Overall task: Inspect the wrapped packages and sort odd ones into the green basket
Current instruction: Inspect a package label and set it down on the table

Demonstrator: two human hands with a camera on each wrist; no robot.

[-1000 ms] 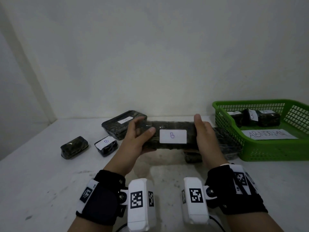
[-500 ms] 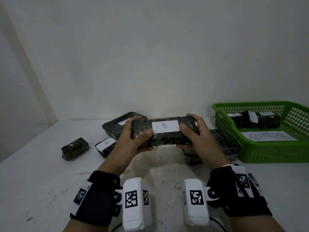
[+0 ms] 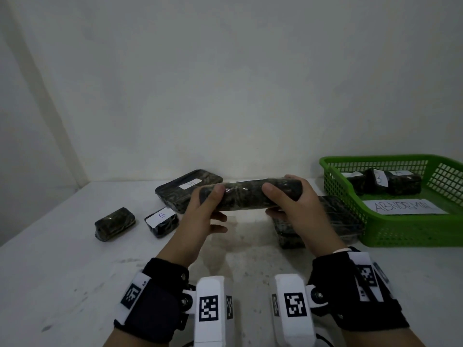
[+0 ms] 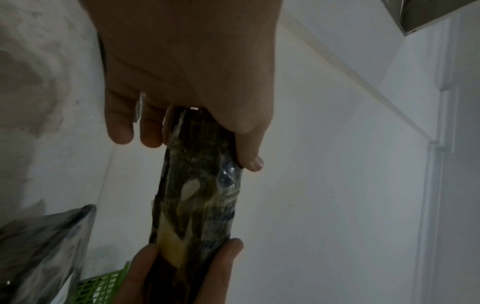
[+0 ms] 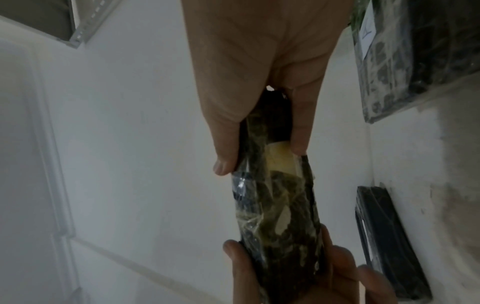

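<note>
Green basket sits at right of the surface; inside, three dark wrapped packages along the far wall and a paper sheet reading "ABNORMAL". Long wrapped package is held above the surface, level, narrow side toward the head camera. Left hand grips its left end, thumb on top, fingers curled beneath; right hand grips the right end likewise. Two small packages lie left, well apart from the basket; bare surface lies beneath the hands.
</note>
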